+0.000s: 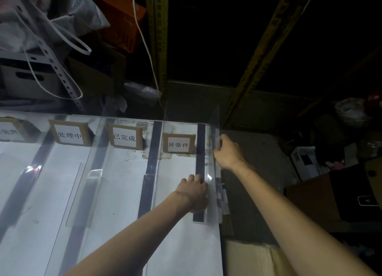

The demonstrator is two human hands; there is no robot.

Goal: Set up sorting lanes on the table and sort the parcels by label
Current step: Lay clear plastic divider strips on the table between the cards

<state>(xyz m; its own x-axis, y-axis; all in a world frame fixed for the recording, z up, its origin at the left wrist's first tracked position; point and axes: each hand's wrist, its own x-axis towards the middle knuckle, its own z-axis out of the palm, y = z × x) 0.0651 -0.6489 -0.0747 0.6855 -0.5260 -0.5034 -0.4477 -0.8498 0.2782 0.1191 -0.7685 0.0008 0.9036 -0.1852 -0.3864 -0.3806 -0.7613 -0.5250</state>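
Here, both hands steady a clear divider (215, 143) at the white table (182, 244) edge.

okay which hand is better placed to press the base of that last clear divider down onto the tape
Left. The left hand already lies flat by the divider's foot on the black tape strip, while the right hand grips its upright edge, steadying it.

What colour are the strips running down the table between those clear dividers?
Black. The strips lie on the white table, showing best in the head view, one beneath the left hand.
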